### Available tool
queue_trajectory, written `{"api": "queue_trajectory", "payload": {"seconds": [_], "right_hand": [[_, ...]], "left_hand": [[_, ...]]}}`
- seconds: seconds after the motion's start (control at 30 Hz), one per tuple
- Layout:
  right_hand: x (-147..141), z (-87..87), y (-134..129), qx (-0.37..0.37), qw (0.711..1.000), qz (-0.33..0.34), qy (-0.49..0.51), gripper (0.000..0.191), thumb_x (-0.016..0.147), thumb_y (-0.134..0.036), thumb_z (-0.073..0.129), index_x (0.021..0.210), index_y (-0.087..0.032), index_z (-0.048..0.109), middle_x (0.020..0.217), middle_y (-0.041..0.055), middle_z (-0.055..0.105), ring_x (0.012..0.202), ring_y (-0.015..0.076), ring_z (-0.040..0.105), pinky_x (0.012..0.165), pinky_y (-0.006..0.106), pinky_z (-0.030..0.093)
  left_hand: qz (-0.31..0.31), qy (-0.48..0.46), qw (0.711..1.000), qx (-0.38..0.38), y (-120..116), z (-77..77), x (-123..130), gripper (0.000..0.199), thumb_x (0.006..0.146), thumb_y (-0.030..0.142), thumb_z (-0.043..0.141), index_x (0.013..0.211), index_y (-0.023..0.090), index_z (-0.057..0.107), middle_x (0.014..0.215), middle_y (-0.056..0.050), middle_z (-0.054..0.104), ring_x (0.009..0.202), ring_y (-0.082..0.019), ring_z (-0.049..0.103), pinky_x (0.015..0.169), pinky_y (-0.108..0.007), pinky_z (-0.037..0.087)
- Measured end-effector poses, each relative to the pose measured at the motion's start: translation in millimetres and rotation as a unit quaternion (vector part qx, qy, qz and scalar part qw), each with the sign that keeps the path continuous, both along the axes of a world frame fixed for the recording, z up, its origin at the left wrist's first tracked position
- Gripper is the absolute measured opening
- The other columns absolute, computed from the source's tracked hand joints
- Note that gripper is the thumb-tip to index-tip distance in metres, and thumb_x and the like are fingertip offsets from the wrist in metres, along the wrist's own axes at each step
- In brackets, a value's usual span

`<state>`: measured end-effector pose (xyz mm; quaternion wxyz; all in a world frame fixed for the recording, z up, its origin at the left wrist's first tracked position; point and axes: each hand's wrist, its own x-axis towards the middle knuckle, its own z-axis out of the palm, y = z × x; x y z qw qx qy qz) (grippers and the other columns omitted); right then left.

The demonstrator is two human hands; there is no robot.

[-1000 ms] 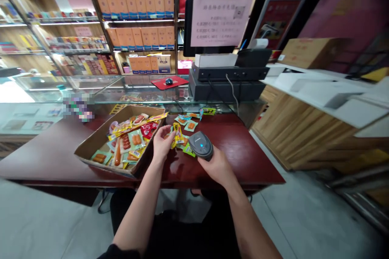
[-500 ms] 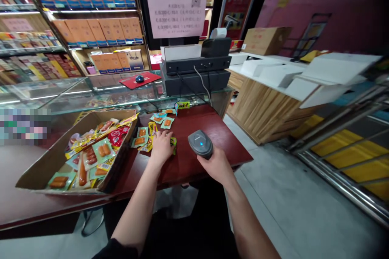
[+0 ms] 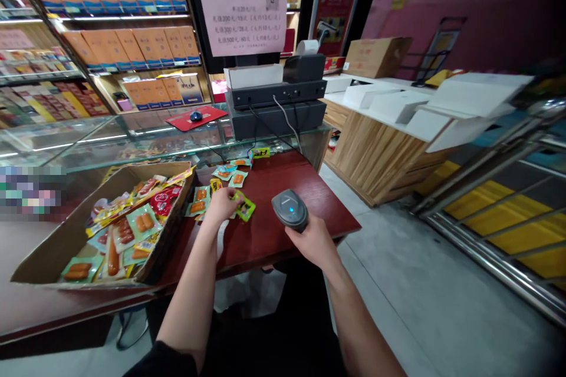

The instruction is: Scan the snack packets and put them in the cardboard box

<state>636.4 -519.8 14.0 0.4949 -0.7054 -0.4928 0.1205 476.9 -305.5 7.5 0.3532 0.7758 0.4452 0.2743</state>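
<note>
My right hand is wrapped round the handle of a grey barcode scanner, held above the dark red table with a blue light showing on its top. A green snack packet is pinched at its left end by the fingers of my left hand. Just left of that hand lie clear packets of small sausages, and a yellow packet is partly hidden behind it. A white strip shows beside my left wrist.
An open cardboard box of packaged sausages and snacks stands at the left. More packets lie toward the glass counter. Behind are the black cash register unit and a red mouse pad. A metal railing is at the right.
My left hand has drawn the green packet out to the right of the pile, and more of it shows. The scanner stays in my right hand. The view has shifted slightly.
</note>
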Motion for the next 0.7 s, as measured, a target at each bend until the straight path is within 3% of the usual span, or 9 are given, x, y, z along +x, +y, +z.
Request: {"api": "queue_trajectory", "payload": {"seconds": [0.13,0.23,0.5,0.7], "right_hand": [[-17.1,1.8,10.3,-0.008,1.000,0.029,-0.006,0.036,0.075,-0.022,0.064,0.111,-0.017,0.067,0.103,0.0096,0.075,0.097,0.0254,0.071,0.083,0.032,0.054],[-33.8,4.0,19.9,-0.013,0.998,0.061,-0.013,0.037,0.074,-0.021,0.064,0.111,-0.018,0.066,0.102,0.0087,0.075,0.096,0.0253,0.071,0.083,0.032,0.054],[-68.2,11.6,41.2,0.002,0.990,0.143,-0.013,0.038,0.075,-0.019,0.062,0.114,-0.019,0.065,0.104,0.0079,0.075,0.097,0.0241,0.071,0.084,0.032,0.054],[-71.5,11.9,41.6,-0.005,0.990,0.141,-0.018,0.037,0.075,-0.020,0.062,0.112,-0.019,0.065,0.104,0.0082,0.075,0.097,0.0249,0.071,0.082,0.033,0.055]], "left_hand": [[0.070,-0.213,0.968,-0.109,-2.6,-2.0,-17.8,0.036,0.049,0.042,0.085,0.070,0.017,0.069,0.064,-0.002,0.065,0.056,-0.014,0.057,0.054,-0.023,0.042],[0.103,-0.300,0.934,-0.164,-3.8,-4.4,-32.3,0.047,0.044,0.044,0.088,0.074,0.015,0.068,0.067,-0.002,0.066,0.054,-0.011,0.055,0.051,-0.021,0.040],[0.104,-0.360,0.906,-0.196,2.8,0.6,-70.2,0.049,0.049,0.043,0.088,0.081,0.012,0.069,0.073,-0.005,0.070,0.055,-0.010,0.057,0.051,-0.020,0.040],[0.101,-0.373,0.900,-0.201,1.6,6.5,-73.8,0.048,0.049,0.042,0.089,0.082,0.013,0.069,0.076,-0.005,0.071,0.059,-0.011,0.061,0.053,-0.021,0.044]]}}
